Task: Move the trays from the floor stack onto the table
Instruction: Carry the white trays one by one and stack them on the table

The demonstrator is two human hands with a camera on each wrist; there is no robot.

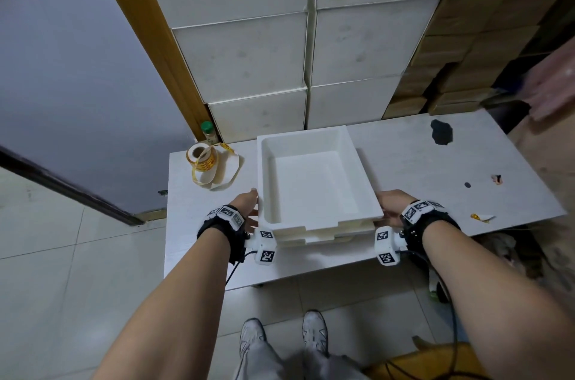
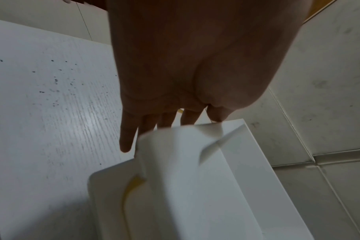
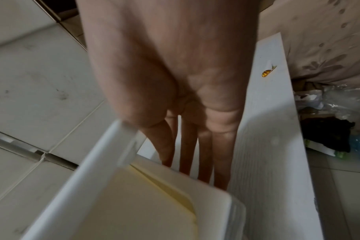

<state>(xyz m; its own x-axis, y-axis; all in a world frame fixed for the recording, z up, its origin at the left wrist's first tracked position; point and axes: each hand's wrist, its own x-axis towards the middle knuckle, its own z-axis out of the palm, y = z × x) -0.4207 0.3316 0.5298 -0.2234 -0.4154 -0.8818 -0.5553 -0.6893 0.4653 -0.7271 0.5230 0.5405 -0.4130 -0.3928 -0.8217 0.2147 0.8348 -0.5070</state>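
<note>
Top tray [image 1: 314,180] pinched by left hand [image 1: 247,205] and right hand [image 1: 390,203], over the lower trays [image 1: 323,238] on the table [image 1: 404,161]; seated or not, cannot tell. Each thumb on the rim, straight fingers underneath (hidden from the head view). Beyond the left hand, tape roll [image 1: 202,158], red print on yellow, unreadable. Square black-and-white codes [image 1: 228,212] on both wrists. Tray edges blurred in both wrist views.

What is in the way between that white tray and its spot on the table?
Nothing visible. The top tray, held at its sides by the left hand and right hand, is right over a lower tray on the table. The label roll lies off to its left, apart.
</note>
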